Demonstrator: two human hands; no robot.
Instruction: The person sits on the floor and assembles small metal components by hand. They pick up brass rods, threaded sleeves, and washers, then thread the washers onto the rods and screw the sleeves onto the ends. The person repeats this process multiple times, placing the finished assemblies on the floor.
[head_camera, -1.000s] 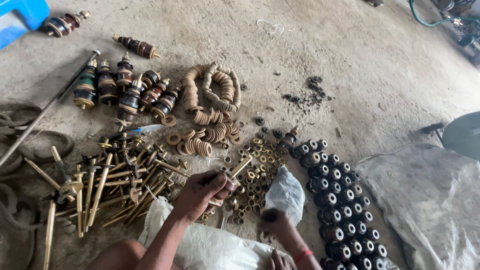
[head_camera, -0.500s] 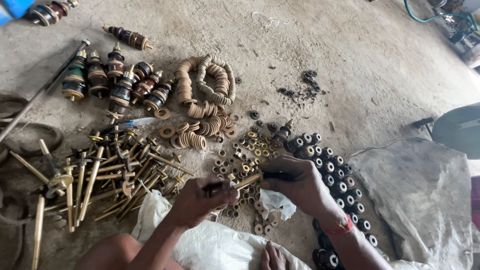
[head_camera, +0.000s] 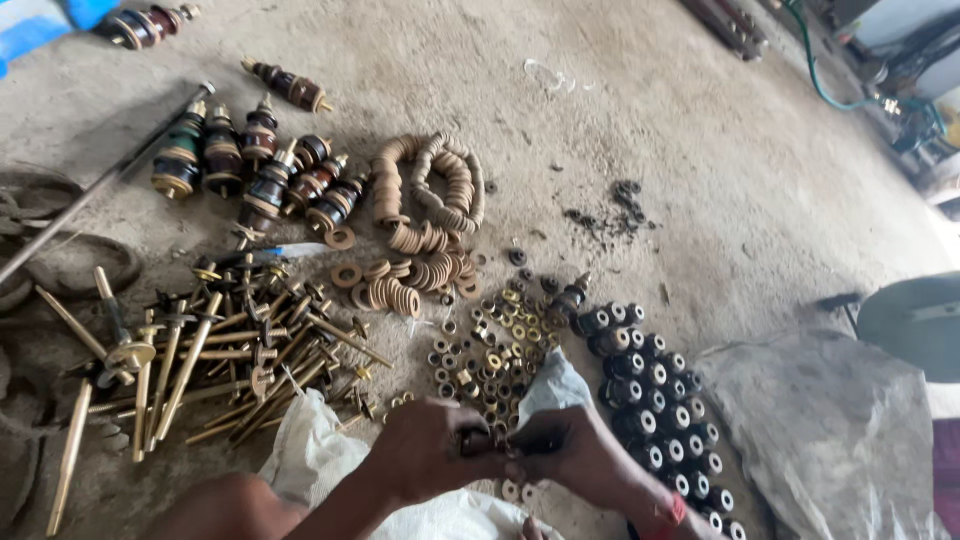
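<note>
My left hand (head_camera: 430, 450) and my right hand (head_camera: 565, 447) meet low in the frame, fingertips pinched together on a small metal part (head_camera: 487, 438) held between them; most of the part is hidden. They hover over a heap of small brass nuts and washers (head_camera: 487, 362) on the concrete floor. A pile of brass rods (head_camera: 215, 350) lies to the left. Rows of black round bushings (head_camera: 660, 400) lie to the right. A red band circles my right wrist.
Strings of tan ring washers (head_camera: 430, 200) and several dark brown insulator assemblies (head_camera: 260, 175) lie farther back. A white sack (head_camera: 310, 455) lies under my left arm, a grey plastic sheet (head_camera: 830, 430) at the right. A long steel bar (head_camera: 100, 190) lies at the left.
My right hand has come in from the right and joined my left hand. Both hands now pinch the small part together, lower in the frame.
</note>
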